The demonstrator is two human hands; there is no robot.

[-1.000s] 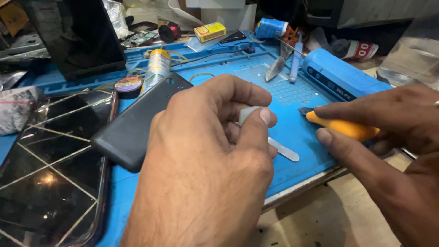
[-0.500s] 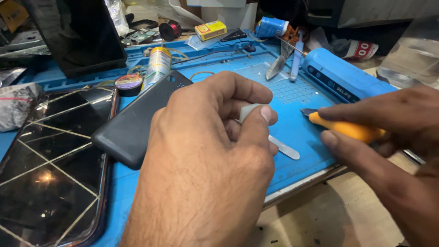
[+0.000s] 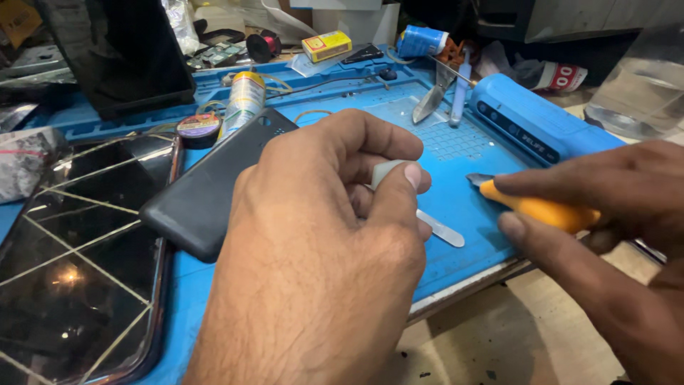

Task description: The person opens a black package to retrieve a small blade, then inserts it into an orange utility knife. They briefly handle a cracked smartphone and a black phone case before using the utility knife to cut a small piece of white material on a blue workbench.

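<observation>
My left hand (image 3: 320, 242) fills the middle of the view, fingers curled around a small grey piece (image 3: 385, 172) pinched under the thumb. A thin metal pry strip (image 3: 440, 228) sticks out from under that hand onto the blue work mat (image 3: 456, 150). My right hand (image 3: 613, 235) comes in from the right, gripping an orange-handled knife (image 3: 541, 209) whose short blade points left, a little apart from the left thumb. A black phone back cover (image 3: 206, 189) lies just left of my left hand, partly hidden by it.
A phone with a cracked black screen (image 3: 78, 249) lies at the left. Behind are a dark tablet (image 3: 117, 50), a tape roll (image 3: 199, 128), a cylindrical can (image 3: 246, 96), a yellow box (image 3: 326, 44), tweezers (image 3: 434, 100) and a blue device (image 3: 534, 117). The table edge (image 3: 470, 285) runs under my hands.
The view has shifted slightly. My right hand and the knife have edged a little lower; my left hand keeps the same grip.
</observation>
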